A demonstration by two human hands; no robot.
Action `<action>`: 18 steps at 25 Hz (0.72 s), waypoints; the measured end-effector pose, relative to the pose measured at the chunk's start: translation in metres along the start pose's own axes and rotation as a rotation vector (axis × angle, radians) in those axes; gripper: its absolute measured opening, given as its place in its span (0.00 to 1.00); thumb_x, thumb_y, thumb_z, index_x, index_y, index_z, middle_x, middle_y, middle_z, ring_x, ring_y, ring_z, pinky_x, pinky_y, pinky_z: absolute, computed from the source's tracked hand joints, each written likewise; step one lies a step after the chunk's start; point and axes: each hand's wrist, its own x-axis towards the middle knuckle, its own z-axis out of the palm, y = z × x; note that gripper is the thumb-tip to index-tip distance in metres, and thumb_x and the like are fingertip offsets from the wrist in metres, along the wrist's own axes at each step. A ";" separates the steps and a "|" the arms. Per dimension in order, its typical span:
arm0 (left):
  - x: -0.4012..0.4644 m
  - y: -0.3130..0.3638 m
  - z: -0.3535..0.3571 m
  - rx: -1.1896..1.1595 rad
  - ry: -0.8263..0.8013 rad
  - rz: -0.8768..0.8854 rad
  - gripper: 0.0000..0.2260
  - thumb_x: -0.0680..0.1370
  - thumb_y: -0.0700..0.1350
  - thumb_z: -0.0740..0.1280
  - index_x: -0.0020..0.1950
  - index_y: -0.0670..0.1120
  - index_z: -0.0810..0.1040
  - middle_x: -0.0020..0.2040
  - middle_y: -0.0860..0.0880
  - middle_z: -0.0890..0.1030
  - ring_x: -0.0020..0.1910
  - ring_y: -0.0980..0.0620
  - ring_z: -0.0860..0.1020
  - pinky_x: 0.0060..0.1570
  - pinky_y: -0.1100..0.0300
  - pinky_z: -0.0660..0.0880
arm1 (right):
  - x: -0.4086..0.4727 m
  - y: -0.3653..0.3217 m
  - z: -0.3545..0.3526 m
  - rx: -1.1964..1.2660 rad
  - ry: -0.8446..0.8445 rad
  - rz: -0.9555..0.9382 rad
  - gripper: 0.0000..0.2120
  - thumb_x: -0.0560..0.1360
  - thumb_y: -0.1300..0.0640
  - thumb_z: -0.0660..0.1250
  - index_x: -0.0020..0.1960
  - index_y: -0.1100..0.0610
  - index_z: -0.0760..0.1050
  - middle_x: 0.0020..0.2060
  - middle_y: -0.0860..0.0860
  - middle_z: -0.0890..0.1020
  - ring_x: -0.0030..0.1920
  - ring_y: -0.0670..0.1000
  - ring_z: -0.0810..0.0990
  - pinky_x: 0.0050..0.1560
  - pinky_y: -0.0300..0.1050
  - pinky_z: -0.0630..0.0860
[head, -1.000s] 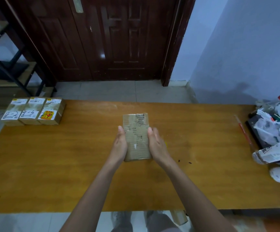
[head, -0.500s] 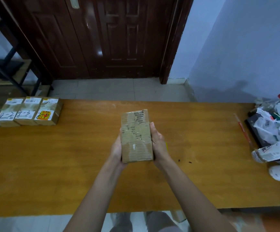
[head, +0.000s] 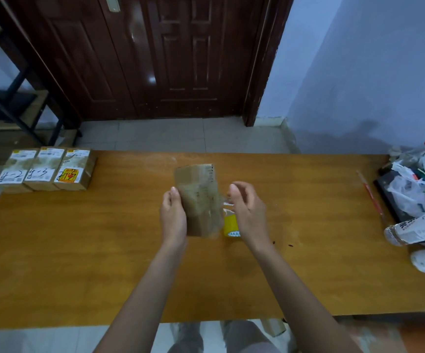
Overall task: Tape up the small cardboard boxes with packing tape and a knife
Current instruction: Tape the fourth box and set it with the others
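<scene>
My left hand [head: 173,215] grips the left side of a small brown cardboard box [head: 198,197], held upright just above the wooden table [head: 79,250]. Glossy clear tape covers the box's front. My right hand [head: 248,212] is off the box, a little to its right, with the thumb up and the fingers curled out of sight. A yellow roll of packing tape [head: 230,224] sits between the box and that hand, partly hidden by the palm. Whether the hand touches the roll is unclear. A thin red tool [head: 370,194] lies far right.
Three taped, labelled boxes [head: 47,169] stand in a row at the table's far left corner. Plastic bags and bottles [head: 420,200] are piled at the right edge. A dark wooden door [head: 155,59] and a black shelf frame [head: 7,98] stand beyond the table.
The box has been lifted and tilted upright. My right hand has let go of its right side and moved right, uncovering the yellow tape roll. My left hand keeps its grip.
</scene>
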 end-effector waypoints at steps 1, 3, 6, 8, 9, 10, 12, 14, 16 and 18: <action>-0.005 0.002 0.004 0.042 -0.028 0.083 0.15 0.84 0.54 0.53 0.52 0.52 0.78 0.51 0.50 0.82 0.50 0.53 0.81 0.44 0.59 0.78 | -0.003 -0.006 0.004 0.031 -0.086 0.027 0.28 0.71 0.32 0.62 0.62 0.51 0.74 0.51 0.43 0.82 0.51 0.41 0.81 0.51 0.42 0.78; -0.013 -0.001 0.012 0.131 -0.126 0.245 0.14 0.85 0.48 0.55 0.54 0.49 0.81 0.56 0.50 0.80 0.55 0.55 0.80 0.50 0.61 0.77 | -0.007 -0.012 0.012 0.110 -0.158 0.127 0.35 0.61 0.30 0.70 0.61 0.50 0.71 0.51 0.42 0.81 0.48 0.36 0.80 0.46 0.33 0.77; -0.018 0.002 0.009 0.121 -0.196 0.375 0.12 0.83 0.44 0.58 0.54 0.45 0.81 0.52 0.50 0.83 0.49 0.58 0.81 0.45 0.64 0.77 | -0.001 -0.011 0.007 0.327 -0.092 0.282 0.39 0.58 0.40 0.80 0.61 0.55 0.70 0.52 0.49 0.82 0.49 0.46 0.84 0.48 0.44 0.82; -0.012 0.006 0.004 0.181 -0.096 0.394 0.11 0.81 0.50 0.61 0.56 0.45 0.77 0.51 0.51 0.79 0.46 0.62 0.78 0.40 0.69 0.74 | 0.002 -0.007 0.001 0.386 -0.153 0.323 0.31 0.62 0.46 0.80 0.60 0.56 0.75 0.49 0.52 0.85 0.46 0.51 0.86 0.42 0.45 0.82; -0.008 0.008 0.003 0.244 -0.071 0.359 0.15 0.80 0.54 0.63 0.60 0.45 0.73 0.55 0.51 0.76 0.48 0.61 0.77 0.40 0.69 0.74 | 0.002 -0.007 0.002 0.405 -0.183 0.317 0.26 0.64 0.48 0.80 0.58 0.56 0.77 0.47 0.53 0.86 0.44 0.52 0.86 0.40 0.45 0.82; -0.006 0.009 0.004 0.285 -0.119 0.281 0.22 0.79 0.59 0.63 0.64 0.45 0.70 0.57 0.50 0.75 0.51 0.59 0.77 0.40 0.68 0.75 | 0.002 -0.007 0.005 0.418 -0.197 0.298 0.21 0.66 0.50 0.79 0.56 0.56 0.79 0.46 0.53 0.86 0.44 0.53 0.86 0.39 0.45 0.82; -0.005 0.010 0.011 0.271 -0.263 0.076 0.30 0.74 0.64 0.62 0.66 0.44 0.69 0.57 0.47 0.79 0.50 0.51 0.82 0.39 0.61 0.79 | 0.001 -0.010 0.012 0.415 -0.183 0.249 0.13 0.69 0.52 0.77 0.51 0.53 0.81 0.43 0.52 0.87 0.43 0.53 0.86 0.39 0.44 0.82; -0.005 0.009 0.013 0.284 -0.291 0.063 0.29 0.72 0.66 0.61 0.61 0.45 0.73 0.50 0.47 0.84 0.43 0.50 0.85 0.37 0.57 0.80 | 0.001 -0.011 0.014 0.354 -0.174 0.178 0.06 0.72 0.49 0.75 0.46 0.49 0.82 0.41 0.49 0.87 0.42 0.51 0.86 0.37 0.43 0.82; -0.004 0.008 0.012 0.315 -0.278 0.132 0.29 0.70 0.67 0.62 0.58 0.46 0.75 0.47 0.49 0.84 0.39 0.54 0.84 0.32 0.60 0.79 | 0.001 -0.012 0.013 0.278 -0.177 0.116 0.03 0.74 0.47 0.71 0.43 0.44 0.83 0.39 0.47 0.86 0.39 0.50 0.86 0.36 0.46 0.82; -0.002 0.006 0.010 0.346 -0.273 0.170 0.28 0.69 0.68 0.63 0.57 0.47 0.76 0.47 0.49 0.84 0.39 0.54 0.84 0.33 0.58 0.80 | 0.000 -0.012 0.012 0.211 -0.145 0.066 0.06 0.76 0.46 0.69 0.42 0.43 0.82 0.37 0.47 0.86 0.37 0.49 0.86 0.32 0.47 0.81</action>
